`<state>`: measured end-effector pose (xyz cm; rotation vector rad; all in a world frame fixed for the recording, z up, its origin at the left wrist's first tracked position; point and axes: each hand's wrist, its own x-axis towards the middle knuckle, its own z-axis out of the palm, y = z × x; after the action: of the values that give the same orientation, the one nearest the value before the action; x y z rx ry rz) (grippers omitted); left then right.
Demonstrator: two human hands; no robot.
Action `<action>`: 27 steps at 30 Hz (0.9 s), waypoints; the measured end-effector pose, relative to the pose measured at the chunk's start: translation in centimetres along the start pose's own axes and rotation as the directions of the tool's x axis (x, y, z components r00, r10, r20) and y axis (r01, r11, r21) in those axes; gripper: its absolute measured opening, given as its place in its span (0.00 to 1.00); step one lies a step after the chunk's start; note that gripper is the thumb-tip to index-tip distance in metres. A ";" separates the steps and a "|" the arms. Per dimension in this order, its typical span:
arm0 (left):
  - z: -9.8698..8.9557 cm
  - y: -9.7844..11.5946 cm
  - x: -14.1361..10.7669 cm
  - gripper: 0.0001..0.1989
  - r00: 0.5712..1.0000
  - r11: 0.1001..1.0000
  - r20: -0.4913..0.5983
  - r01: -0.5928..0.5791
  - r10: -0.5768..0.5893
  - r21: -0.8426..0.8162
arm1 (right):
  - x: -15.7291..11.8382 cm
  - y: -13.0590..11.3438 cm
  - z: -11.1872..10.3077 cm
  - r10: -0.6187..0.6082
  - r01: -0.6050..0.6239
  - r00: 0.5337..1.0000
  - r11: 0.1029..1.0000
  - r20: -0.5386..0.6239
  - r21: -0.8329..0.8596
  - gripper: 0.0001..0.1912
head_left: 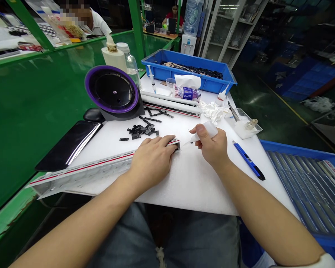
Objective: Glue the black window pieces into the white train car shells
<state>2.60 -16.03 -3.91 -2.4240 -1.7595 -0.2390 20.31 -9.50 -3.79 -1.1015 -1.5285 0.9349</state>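
Note:
My left hand [153, 158] lies over the right end of a long white profile strip [92, 165] with a red line along it, its fingers wrapped round that end. The strip slants across the table, and its left end juts past the edge. In my right hand [213, 147] is a white squeeze bottle [209, 129], tilted so that its thin nozzle points at the strip's end, close to my left fingertips. Whether the tip touches the strip I cannot tell. Behind my left hand lies a loose pile of small black pieces [141, 130].
A purple-rimmed black fan [114, 91] stands at the back left beside a dark tablet-like panel [69, 145]. Farther back is a blue bin [184, 82] of black parts. A blue utility knife [248, 160] lies right of my right hand. A blue crate [270, 143] holds clear strips.

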 end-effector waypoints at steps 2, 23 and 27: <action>0.0 0.0 0.0 0.15 1.000 1.000 -0.001 -0.001 0.001 0.001 | 0.0 0.0 0.0 0.001 -0.001 1.000 1.000 0.000 -0.003 0.27; 0.0 0.0 0.1 0.15 1.000 1.000 0.011 0.005 -0.005 0.022 | 0.0 -0.7 -0.2 0.025 -0.024 0.999 1.000 0.043 -0.016 0.26; -0.1 0.0 0.1 0.15 1.000 1.000 0.020 0.003 -0.004 0.030 | 0.0 -0.7 -0.2 0.002 0.000 0.999 0.999 0.041 -0.035 0.26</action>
<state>2.67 -15.93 -3.80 -2.4109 -1.7626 -0.1881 20.39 -9.65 -3.11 -1.1139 -1.5833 0.9402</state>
